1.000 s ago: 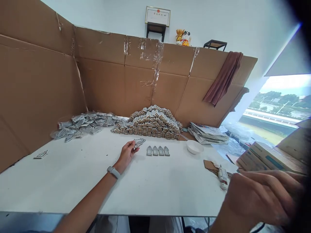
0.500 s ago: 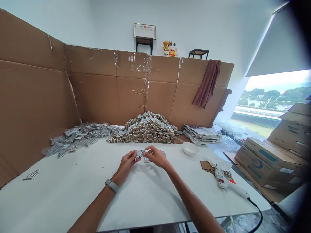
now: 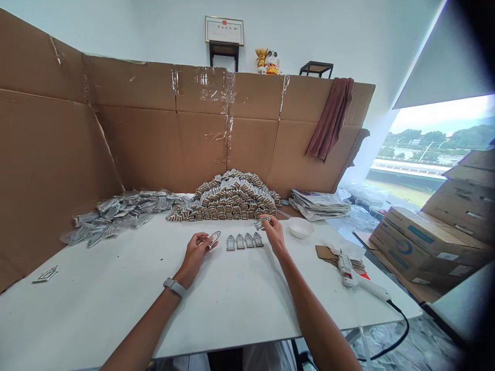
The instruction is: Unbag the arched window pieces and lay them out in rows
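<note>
Hands at work over a white table (image 3: 240,304), as we see them from the head camera. Our left hand (image 3: 194,251) is loosely curled, thumb and fingertips closed on one small arch-shaped piece (image 3: 214,238), whose pointed end angles up and to the right. Our right hand (image 3: 275,235) reaches farther out, its fingertips pinched on a second piece (image 3: 262,222), with the rest of that hand half closed.

Between the two hands lies a row of four pieces (image 3: 244,241), flat on the table and side by side. Each points away from us, and the row runs left to right. It sits just right of the left hand and just below and left of the right hand's fingertips. The right hand is nearer the row's right end, the left hand nearer its left end.

Behind the row rises a neat pile of stacked pieces (image 3: 232,198), with a loose heap of bagged pieces (image 3: 119,214) to its left and a lone piece (image 3: 46,273) near the table's left edge. To the right we note a white bowl (image 3: 300,227), a stack of papers (image 3: 319,204) and a glue gun (image 3: 350,269), its cord (image 3: 402,330) trailing off the edge.

Taped cardboard walls (image 3: 147,134) fence the table, and a brown cloth (image 3: 328,121) hangs over them. Cartons (image 3: 433,237) stand by the window (image 3: 436,139).
</note>
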`<state>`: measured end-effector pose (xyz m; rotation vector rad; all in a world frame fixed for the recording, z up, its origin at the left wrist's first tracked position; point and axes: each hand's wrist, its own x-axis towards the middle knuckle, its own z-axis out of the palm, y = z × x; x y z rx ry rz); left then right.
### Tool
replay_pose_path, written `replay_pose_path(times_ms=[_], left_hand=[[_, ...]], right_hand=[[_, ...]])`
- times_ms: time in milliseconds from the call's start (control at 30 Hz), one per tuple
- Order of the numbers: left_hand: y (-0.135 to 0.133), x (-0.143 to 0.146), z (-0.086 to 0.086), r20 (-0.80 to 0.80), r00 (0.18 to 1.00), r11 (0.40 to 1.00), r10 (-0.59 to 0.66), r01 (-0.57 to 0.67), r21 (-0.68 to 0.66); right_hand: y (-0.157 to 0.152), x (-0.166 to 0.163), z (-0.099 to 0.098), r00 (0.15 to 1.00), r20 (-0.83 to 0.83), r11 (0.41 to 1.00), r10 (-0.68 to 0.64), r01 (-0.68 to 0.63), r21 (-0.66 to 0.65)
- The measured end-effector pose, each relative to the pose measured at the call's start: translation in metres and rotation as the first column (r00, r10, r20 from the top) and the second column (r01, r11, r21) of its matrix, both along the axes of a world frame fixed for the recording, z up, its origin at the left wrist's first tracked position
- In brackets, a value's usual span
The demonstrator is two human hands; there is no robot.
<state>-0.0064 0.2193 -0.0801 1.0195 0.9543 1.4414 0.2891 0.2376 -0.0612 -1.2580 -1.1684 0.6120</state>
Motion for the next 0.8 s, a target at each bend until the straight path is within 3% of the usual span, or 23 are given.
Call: replay_pose_path(times_ms=[133, 267, 467, 800], left_hand=[[-0.001, -0.003, 0.000, -0.149, 0.988, 0.999, 0.032, -0.026, 0.042], [-0.005, -0.004, 0.001, -0.384, 0.915, 0.979, 0.125, -0.052, 0.196], [-0.005, -0.002, -0.002, -0.636, 0.754, 0.925, 0.166, 0.105, 0.366], [0.001, 0.002, -0.018, -0.784, 0.591, 0.898, 0.191, 0.217, 0.383]], right_hand=[[0.004, 0.035, -0.004, 0.993, 0.009, 0.990, -0.116, 0.117, -0.084], [0.007, 0.048, -0.011, 0.993, 0.038, 0.966, -0.109, 0.115, -0.233], [0.011, 0.051, -0.027, 0.993, 0.113, 0.891, -0.020, 0.069, -0.449], [0.016, 0.056, -0.041, 0.953, 0.302, 0.849, -0.004, 0.163, -0.503]])
